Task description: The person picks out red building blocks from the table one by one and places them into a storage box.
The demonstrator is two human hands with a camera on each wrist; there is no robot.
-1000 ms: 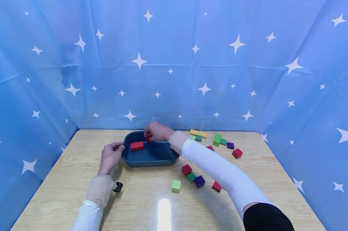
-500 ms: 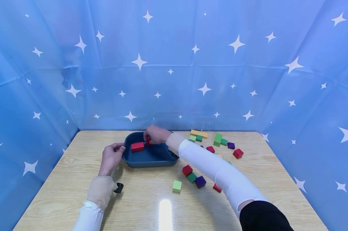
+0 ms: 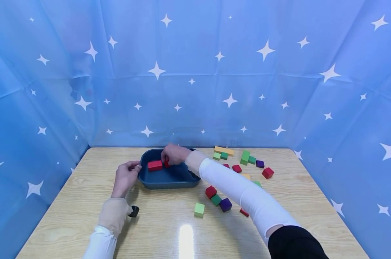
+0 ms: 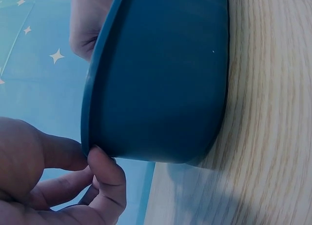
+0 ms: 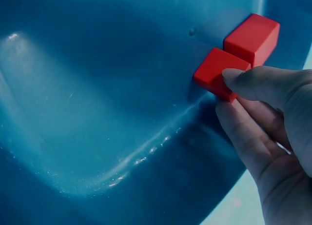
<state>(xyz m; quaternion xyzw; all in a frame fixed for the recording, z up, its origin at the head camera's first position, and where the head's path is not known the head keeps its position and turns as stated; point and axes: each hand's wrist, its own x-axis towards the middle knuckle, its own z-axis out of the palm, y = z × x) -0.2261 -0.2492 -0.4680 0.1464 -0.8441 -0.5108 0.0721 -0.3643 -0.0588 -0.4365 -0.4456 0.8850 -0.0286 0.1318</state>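
The left hand [image 3: 125, 177] pinches the rim of the tray [image 3: 169, 185], likely to steady it. Inside, the right hand [image 3: 175, 154] pinches a red block [image 5: 212, 71] just beside a second block [image 5: 252, 38], presumably for fine control.

Pinched red block [image 5: 212, 71] partly hidden by right hand [image 3: 175, 154]; tray [image 4: 161, 88] cropped, left wrist view.
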